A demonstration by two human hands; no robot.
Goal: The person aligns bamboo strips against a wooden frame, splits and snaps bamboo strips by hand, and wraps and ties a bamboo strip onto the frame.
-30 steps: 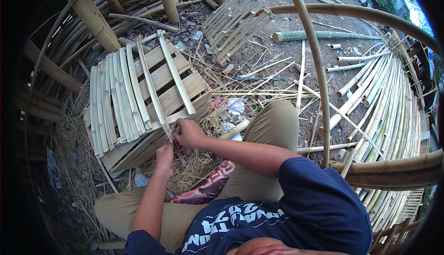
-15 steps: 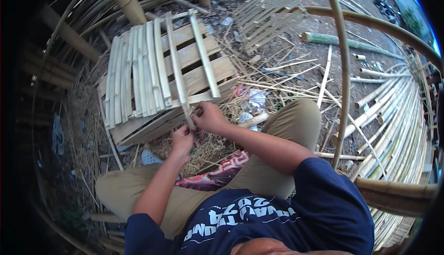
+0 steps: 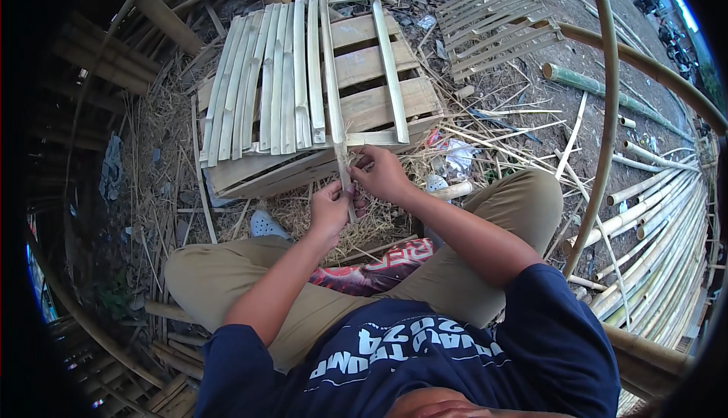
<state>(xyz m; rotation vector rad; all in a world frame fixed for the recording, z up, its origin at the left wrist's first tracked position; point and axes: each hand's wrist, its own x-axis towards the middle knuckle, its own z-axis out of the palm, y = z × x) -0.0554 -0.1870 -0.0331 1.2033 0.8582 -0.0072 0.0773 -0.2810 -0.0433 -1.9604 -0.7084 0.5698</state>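
Observation:
A long split bamboo strip point(image 3: 331, 84) runs toward me over the near edge of a low wooden slatted platform point(image 3: 379, 107). My left hand point(image 3: 331, 207) is closed around its near end from the left. Just above it, the fingers of my right hand point(image 3: 379, 174) pinch the same strip from the right. A row of pale bamboo slats point(image 3: 262, 84) lies side by side over the platform's left half. One more slat point(image 3: 389, 69) stands apart on the right, and thin crosspieces show at the slats' ends.
A slatted bamboo panel point(image 3: 493, 28) lies on the ground beyond the platform. Bamboo poles point(image 3: 652, 221) are stacked at the right, behind an upright curved pole point(image 3: 607, 115). Shavings and thin strips point(image 3: 303, 225) litter the ground around my crossed legs.
The view has shifted, so the platform and my hands appear farther right. Both hands stay on the strip, with little visible change in their grip.

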